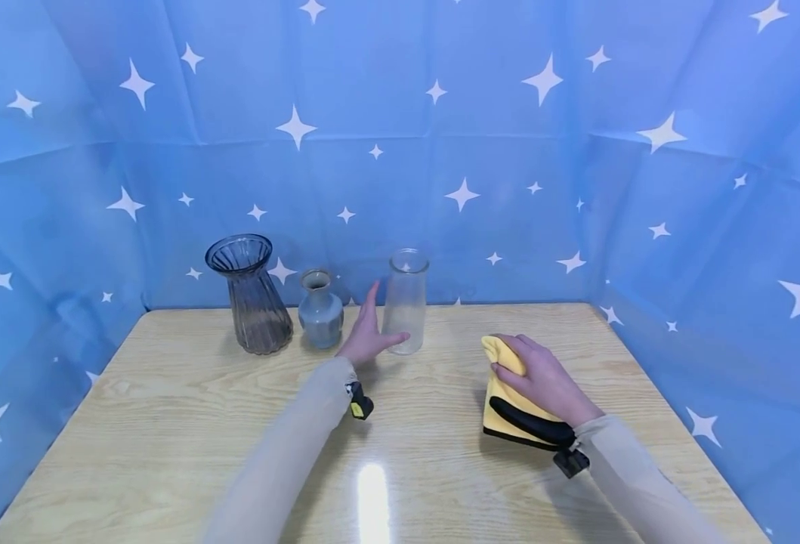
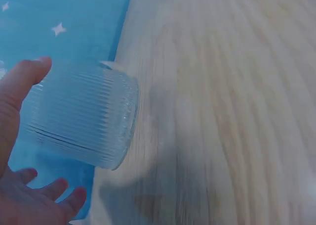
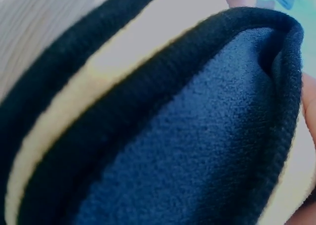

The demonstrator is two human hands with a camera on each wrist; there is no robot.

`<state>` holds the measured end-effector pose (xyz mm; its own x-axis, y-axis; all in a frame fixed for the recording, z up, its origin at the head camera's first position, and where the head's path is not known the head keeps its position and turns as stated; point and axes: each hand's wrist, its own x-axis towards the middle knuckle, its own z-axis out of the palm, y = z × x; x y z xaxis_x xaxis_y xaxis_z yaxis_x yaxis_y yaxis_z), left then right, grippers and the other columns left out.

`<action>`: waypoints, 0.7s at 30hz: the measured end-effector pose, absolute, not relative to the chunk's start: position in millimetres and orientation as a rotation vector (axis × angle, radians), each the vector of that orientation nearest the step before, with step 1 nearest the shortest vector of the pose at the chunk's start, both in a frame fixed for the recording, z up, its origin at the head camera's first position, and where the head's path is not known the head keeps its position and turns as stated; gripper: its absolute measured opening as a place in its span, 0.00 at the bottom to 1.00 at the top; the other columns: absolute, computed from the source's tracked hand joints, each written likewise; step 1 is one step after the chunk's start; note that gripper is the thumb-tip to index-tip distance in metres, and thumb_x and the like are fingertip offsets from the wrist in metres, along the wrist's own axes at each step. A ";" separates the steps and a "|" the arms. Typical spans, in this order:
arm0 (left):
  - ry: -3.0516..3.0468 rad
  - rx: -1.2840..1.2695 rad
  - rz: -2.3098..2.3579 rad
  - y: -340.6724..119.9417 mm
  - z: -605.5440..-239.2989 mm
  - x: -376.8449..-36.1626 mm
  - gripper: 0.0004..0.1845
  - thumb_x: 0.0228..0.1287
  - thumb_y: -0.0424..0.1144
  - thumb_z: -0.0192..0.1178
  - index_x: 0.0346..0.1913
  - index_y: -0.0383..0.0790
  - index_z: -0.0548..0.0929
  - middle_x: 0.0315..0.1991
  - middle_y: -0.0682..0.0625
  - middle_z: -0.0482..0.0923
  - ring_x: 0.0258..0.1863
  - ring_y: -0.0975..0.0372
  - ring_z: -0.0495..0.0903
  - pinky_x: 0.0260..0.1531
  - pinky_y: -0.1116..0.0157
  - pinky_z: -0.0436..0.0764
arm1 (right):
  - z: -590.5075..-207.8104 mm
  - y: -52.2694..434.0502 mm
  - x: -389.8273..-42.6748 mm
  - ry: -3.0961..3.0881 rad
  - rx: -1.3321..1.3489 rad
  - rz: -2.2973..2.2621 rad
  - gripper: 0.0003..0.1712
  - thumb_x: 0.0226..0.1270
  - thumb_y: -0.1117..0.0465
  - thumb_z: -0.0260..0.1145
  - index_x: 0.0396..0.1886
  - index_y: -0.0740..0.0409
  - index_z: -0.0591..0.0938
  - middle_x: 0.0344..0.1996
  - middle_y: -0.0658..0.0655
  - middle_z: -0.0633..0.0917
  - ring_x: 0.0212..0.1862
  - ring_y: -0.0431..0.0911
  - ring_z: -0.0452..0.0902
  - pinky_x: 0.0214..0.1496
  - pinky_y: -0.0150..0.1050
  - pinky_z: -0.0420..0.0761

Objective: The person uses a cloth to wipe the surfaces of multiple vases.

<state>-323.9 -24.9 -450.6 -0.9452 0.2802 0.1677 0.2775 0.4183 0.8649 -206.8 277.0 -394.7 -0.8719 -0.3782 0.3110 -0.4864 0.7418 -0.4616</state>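
Observation:
A clear ribbed glass vase (image 1: 406, 302) stands upright near the back of the table. Around its left side my left hand (image 1: 367, 332) spreads, thumb in front of the glass and fingers stretched up. In the left wrist view the thumb and fingers of the left hand (image 2: 24, 136) lie apart on either side of the ribbed vase (image 2: 84, 111). My right hand (image 1: 535, 374) grips a folded yellow cloth with black edging (image 1: 515, 408) on the right. The right wrist view is filled by the cloth (image 3: 163, 131), its dark inner face showing.
A small blue-grey ceramic vase (image 1: 321, 313) stands just left of my left hand. Farther left is a tall dark fluted glass vase (image 1: 257, 302) with a flared rim. A blue curtain with white stars (image 1: 386, 181) hangs behind the wooden table (image 1: 168, 423) and at both sides.

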 end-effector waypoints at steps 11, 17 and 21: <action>2.474 0.409 1.800 -8.4 -468.4 -336.7 0.56 0.53 0.43 0.73 0.77 0.52 0.45 0.71 0.40 0.58 0.66 0.46 0.62 0.62 0.47 0.64 | -398.3 267.9 -205.7 -2.719 0.643 0.921 0.25 0.69 0.59 0.64 0.64 0.60 0.74 0.37 0.52 0.78 0.26 0.42 0.68 0.24 0.35 0.72; 2.441 0.398 1.791 -11.8 -465.6 -331.7 0.51 0.54 0.44 0.73 0.76 0.55 0.52 0.67 0.42 0.63 0.63 0.46 0.67 0.58 0.48 0.70 | -401.4 263.0 -205.8 -2.719 0.633 0.937 0.25 0.69 0.60 0.64 0.63 0.61 0.74 0.39 0.53 0.78 0.26 0.42 0.68 0.24 0.35 0.72; 2.438 0.427 1.767 -17.6 -462.6 -327.1 0.51 0.53 0.44 0.74 0.75 0.54 0.52 0.66 0.39 0.65 0.61 0.44 0.70 0.56 0.48 0.72 | -402.1 257.2 -206.0 -2.703 0.632 0.971 0.25 0.68 0.60 0.65 0.63 0.61 0.74 0.40 0.54 0.79 0.27 0.42 0.69 0.25 0.35 0.73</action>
